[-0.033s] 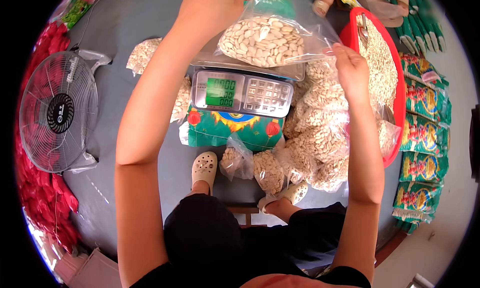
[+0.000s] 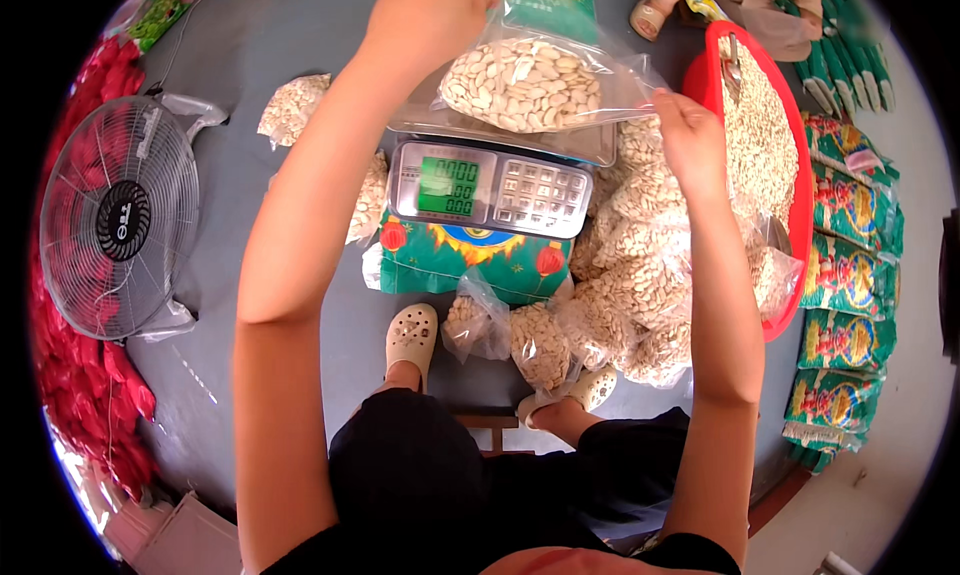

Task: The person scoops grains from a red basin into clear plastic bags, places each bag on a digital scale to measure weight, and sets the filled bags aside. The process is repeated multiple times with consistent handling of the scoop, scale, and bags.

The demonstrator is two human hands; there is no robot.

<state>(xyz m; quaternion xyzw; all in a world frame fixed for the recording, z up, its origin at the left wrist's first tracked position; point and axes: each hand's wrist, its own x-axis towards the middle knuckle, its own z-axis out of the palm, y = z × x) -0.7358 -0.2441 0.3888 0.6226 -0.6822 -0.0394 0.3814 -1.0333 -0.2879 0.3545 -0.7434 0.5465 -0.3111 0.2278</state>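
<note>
A clear plastic bag of pale pumpkin seeds [image 2: 520, 87] is stretched between my hands, above or on the tray of a digital scale [image 2: 490, 190]; whether it touches the tray I cannot tell. My left hand [image 2: 430, 15] is closed at the bag's upper left edge, its fingertips partly cut off by the frame. At the bag's right edge, my right hand [image 2: 690, 135] pinches the film. The scale has a lit green display and a keypad. Beneath it lies a green printed package [image 2: 470, 263].
Filled seed bags [image 2: 640, 265] are heaped right of the scale, beside a red tub [image 2: 803, 205] of loose seeds holding a metal scoop [image 2: 733, 70]. Green packages [image 2: 845, 265] line the right wall. A fan [image 2: 120, 215] stands left. Another person's hand and clothing [image 2: 780, 5] show at top right.
My right hand has moved slightly left with the bag's right edge, and the film hangs a little slacker. The whole view has shifted slightly.
</note>
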